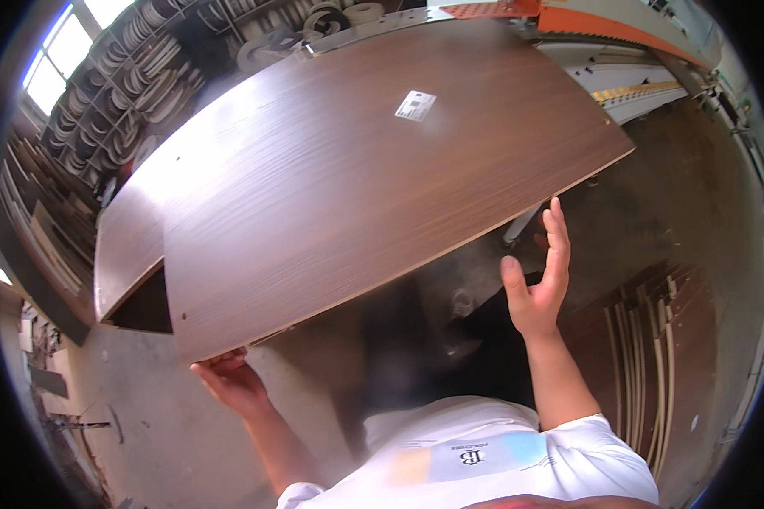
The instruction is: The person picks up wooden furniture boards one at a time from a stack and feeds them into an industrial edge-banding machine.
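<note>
We have one large dark wood-grain panel (356, 178) held flat and slightly tilted in front of us, over the workshop floor (144, 424). It carries one white label (415, 105) near its far edge. The left hand (229, 382) grips the near left corner from below, fingers curled under the board and clenched on its edge. The right hand (542, 276) is open, fingers straight and spread, palm turned toward the panel's near right edge; from this view we cannot tell whether the fingertips touch the edge or stand just clear of it.

A second panel (127, 246) of the same finish lies beneath, showing at the left, so we count two boards in hand or stacked there. Beyond the far edge runs a long machine (620, 51) with an orange housing. At upper left a wall rack (136, 76) holds many rolls of edge banding, too many to count. At right a stack of narrow strips (654, 339) leans near the floor.

Handling note, our judgement: with only one corner gripped, the board could twist. It seems best to bring the open right hand flat against the edge, keep both supports well apart, and hold the panel level so the corner by the machine does not strike it.
</note>
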`<state>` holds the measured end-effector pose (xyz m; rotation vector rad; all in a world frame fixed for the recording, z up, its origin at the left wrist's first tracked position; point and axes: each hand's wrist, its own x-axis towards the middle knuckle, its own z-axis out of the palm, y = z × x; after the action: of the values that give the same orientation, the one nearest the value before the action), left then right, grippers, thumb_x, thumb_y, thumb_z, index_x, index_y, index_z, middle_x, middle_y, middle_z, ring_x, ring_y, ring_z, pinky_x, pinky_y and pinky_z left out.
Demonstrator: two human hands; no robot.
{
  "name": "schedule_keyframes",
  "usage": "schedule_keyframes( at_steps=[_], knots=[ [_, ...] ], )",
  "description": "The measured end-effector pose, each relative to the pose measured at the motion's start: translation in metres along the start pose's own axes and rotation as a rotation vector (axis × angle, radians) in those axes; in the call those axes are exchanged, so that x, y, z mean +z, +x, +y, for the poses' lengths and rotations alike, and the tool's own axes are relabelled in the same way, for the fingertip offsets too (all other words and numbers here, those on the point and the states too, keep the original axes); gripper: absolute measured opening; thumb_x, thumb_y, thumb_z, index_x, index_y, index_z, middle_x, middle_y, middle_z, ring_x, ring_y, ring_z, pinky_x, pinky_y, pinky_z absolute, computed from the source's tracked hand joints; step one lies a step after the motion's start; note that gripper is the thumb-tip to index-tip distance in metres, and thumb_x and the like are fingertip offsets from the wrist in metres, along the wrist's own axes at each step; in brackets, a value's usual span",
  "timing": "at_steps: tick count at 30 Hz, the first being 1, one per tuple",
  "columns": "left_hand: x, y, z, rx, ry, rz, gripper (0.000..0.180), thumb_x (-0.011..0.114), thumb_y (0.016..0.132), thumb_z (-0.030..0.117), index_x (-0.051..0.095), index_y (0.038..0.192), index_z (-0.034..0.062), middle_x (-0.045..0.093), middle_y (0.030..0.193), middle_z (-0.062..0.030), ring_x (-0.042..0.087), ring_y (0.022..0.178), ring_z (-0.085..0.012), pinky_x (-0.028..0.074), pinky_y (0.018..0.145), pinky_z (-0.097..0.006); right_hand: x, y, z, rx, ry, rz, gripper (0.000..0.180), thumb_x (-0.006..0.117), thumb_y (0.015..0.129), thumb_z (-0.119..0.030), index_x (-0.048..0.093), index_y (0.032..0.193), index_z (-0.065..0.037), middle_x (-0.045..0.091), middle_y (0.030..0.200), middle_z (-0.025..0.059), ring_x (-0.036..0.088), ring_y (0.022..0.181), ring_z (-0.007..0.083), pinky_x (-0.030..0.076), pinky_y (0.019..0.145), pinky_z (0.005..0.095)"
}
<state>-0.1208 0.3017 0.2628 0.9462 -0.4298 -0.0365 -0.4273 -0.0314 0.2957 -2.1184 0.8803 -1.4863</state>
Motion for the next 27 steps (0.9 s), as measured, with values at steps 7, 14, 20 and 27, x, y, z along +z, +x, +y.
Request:
schedule_keyframes(
  at_steps=[7, 14, 20, 27],
  knots=[
    [0.027, 0.002, 0.005, 0.138, 0.262, 0.044, 0.05, 0.042, 0.108, 0.056, 0.063, 0.1, 0.0112, 0.06, 0.072, -0.0028, 0.052, 0.067, -0.0141, 0.04, 0.063, -0.032, 0.014, 0.01, -0.006, -0.174, -0.124, -0.084, 0.094, 0.076, 0.087, -0.044, 0.032, 0.156, 0.002, 0.027, 0.16, 0.0367, 0.049, 0.137, 0.0496, 0.052, 0.101, 0.0445],
    [0.037, -0.005, 0.008, 0.072, 0.25, -0.064, 0.053, 0.04, 0.107, 0.058, 0.063, 0.096, 0.0112, 0.062, 0.073, -0.0015, 0.051, 0.06, -0.0145, 0.039, 0.06, -0.029, 0.002, 0.011, -0.007, -0.156, -0.32, -0.184, 0.103, 0.078, 0.082, -0.047, 0.028, 0.158, 0.001, 0.027, 0.161, 0.0348, 0.06, 0.126, 0.0465, 0.06, 0.079, 0.0371],
    [0.04, -0.005, 0.013, -0.003, 0.194, -0.028, 0.054, 0.039, 0.108, 0.056, 0.064, 0.094, 0.0099, 0.063, 0.075, -0.0014, 0.051, 0.059, -0.0148, 0.04, 0.056, -0.029, -0.003, 0.014, -0.009, -0.127, -0.357, -0.198, 0.105, 0.079, 0.081, -0.045, 0.026, 0.159, 0.002, 0.027, 0.161, 0.034, 0.065, 0.119, 0.0444, 0.06, 0.073, 0.0337],
    [0.046, -0.01, 0.005, -0.093, 0.048, 0.001, 0.054, 0.04, 0.108, 0.055, 0.065, 0.098, 0.0083, 0.065, 0.074, -0.0049, 0.052, 0.058, -0.0158, 0.043, 0.055, -0.03, -0.009, 0.03, -0.001, -0.072, -0.403, -0.178, 0.106, 0.08, 0.081, -0.043, 0.025, 0.159, 0.003, 0.025, 0.163, 0.0319, 0.065, 0.12, 0.0419, 0.061, 0.076, 0.035]
  ],
)
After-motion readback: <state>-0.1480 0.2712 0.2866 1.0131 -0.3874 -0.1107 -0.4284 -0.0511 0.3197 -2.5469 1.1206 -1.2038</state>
